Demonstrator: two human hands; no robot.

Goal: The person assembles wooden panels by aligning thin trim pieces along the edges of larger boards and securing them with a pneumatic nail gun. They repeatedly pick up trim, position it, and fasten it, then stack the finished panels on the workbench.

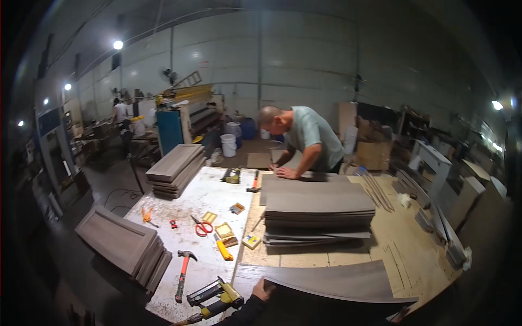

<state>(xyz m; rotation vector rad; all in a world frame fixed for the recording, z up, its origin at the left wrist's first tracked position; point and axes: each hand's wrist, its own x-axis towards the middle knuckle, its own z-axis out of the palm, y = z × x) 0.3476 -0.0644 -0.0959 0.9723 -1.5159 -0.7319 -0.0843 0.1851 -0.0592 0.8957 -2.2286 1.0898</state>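
A long grey-brown wood panel (337,278) lies across the near edge of the table, tilted, with its near face in dark shadow. Closed round its left end is my left hand (262,290), the dark sleeve coming in from below. At the panel's lower right corner a small part of my right hand (401,314) shows, its fingers at the edge; the rest is hidden. Left of my left hand lies a yellow-and-black nail gun (217,298), and beyond it a claw hammer (184,274) with a red-and-black handle. Past the panel stands a stack of similar panels (319,204).
A co-worker (312,138) bends over the table's far side, hands on a piece there. Framed panels are stacked at left (122,239) and far left (175,165). Red-handled scissors (203,226), a yellow utility knife (223,248) and small boxes lie mid-table. Strips (378,191) lie at right.
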